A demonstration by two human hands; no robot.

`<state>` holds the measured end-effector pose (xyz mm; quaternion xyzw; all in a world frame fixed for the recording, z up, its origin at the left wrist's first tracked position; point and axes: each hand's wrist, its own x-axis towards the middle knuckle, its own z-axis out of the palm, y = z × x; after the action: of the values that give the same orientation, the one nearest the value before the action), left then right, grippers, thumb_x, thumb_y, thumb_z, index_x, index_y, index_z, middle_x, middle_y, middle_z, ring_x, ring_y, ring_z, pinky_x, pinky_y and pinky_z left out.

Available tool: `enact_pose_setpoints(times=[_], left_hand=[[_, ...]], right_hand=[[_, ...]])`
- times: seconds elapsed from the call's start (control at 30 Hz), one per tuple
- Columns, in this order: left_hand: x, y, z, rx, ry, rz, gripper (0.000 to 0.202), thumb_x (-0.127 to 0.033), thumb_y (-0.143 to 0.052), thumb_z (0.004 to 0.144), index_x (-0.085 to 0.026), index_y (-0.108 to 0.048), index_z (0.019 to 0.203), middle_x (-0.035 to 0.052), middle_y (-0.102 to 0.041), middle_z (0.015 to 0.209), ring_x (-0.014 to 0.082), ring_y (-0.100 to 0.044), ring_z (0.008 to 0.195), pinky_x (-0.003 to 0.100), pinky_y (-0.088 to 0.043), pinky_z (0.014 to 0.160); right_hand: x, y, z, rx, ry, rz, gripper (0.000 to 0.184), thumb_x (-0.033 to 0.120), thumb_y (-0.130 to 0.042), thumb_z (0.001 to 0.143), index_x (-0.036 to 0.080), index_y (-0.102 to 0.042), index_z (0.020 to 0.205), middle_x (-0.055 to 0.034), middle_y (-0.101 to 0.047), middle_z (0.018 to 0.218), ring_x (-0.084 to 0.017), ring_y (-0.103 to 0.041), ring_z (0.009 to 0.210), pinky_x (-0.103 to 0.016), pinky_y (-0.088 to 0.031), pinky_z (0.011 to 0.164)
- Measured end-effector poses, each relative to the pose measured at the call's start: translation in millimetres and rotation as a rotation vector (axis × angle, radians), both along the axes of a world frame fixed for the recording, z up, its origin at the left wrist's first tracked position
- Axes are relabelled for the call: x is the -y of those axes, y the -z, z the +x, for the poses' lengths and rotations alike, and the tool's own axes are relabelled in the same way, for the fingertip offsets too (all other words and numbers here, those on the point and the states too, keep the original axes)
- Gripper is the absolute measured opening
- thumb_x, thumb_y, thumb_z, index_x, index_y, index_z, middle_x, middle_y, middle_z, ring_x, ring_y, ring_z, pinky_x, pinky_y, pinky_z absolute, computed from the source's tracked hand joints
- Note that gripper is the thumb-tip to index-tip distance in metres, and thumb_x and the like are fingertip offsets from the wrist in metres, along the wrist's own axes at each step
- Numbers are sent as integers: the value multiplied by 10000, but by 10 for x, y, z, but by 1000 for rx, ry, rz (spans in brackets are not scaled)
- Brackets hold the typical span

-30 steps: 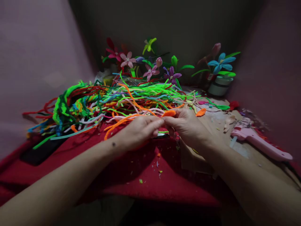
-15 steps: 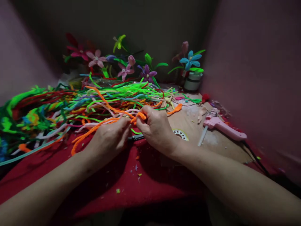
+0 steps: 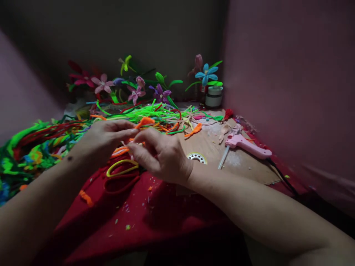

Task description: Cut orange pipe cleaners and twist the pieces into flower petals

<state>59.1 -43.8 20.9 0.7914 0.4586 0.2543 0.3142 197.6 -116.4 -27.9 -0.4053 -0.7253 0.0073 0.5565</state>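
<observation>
My left hand (image 3: 111, 135) reaches in from the left, its fingers closed at the tips on an orange pipe cleaner (image 3: 145, 121). A folded end of it rises above the fingertips. Close against it, my right hand (image 3: 163, 153) has thumb and forefinger pinched on lower orange strands; the exact grip is partly hidden. Below the hands lie scissors with yellow-and-red loop handles (image 3: 122, 168), their blades behind my right hand. Several more pipe cleaners (image 3: 146, 112), mostly green, are heaped just behind.
A pink glue gun (image 3: 248, 146) rests on a brown board (image 3: 238, 177) at right, near a white tape spool (image 3: 196, 158). Pipe-cleaner flowers (image 3: 159, 94) stand along the back wall, beside a jar (image 3: 213, 98). Scraps dot the red cloth (image 3: 155, 225).
The view has shifted right. My left hand has lifted and turned with fingers straighter, uncovering the scissors' handles. The orange piece now points upward between the hands; long orange strands at left are no longer visible.
</observation>
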Motion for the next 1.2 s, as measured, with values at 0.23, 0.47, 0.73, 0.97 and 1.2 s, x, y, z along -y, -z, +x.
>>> enact_pose_setpoints(times=[0.23, 0.47, 0.73, 0.97, 1.2], left_hand=[[-253, 52, 982, -105, 322, -143, 202, -330, -632, 703, -145, -661, 779, -26, -519, 568, 73, -409, 482, 223, -315, 455], [-386, 244, 1205, -133, 262, 97, 191, -319, -610, 696, -138, -669, 718, -1, -565, 618, 93, -453, 557, 218, -319, 483], [-250, -17, 361, -200, 100, 146, 237, -357, -572, 727, -140, -662, 695, 17, -610, 601, 114, -506, 538, 232, -376, 507], [-204, 155, -283, -157, 61, 88, 238, -333, -591, 701, -140, -685, 803, 27, -674, 733, 135, -573, 662, 233, -440, 617], [-340, 258, -477, -273, 94, 234, 225, -328, -578, 718, -160, -694, 813, 20, -658, 727, 130, -563, 679, 217, -399, 604]], right_hand=[[32, -9, -1, 235, -43, 98, 337, 310, -329, 929, 166, -598, 787, -39, -648, 659, -141, -603, 642, -267, -422, 624], [-34, 10, 25, 321, -37, 27, 340, 262, -296, 928, 128, -600, 857, -79, -679, 755, -164, -629, 722, -280, -441, 672], [-9, 67, 18, 198, -86, -52, 299, 305, -360, 922, 168, -561, 749, -35, -614, 683, -122, -542, 617, -252, -398, 611], [-125, 80, 93, -425, -55, -279, 263, 314, -473, 884, 196, -484, 649, 45, -417, 560, -84, -386, 515, -224, -341, 523], [-163, 88, 105, -527, -21, -444, 260, 367, -523, 852, 196, -517, 657, 60, -417, 483, -73, -349, 426, -219, -284, 433]])
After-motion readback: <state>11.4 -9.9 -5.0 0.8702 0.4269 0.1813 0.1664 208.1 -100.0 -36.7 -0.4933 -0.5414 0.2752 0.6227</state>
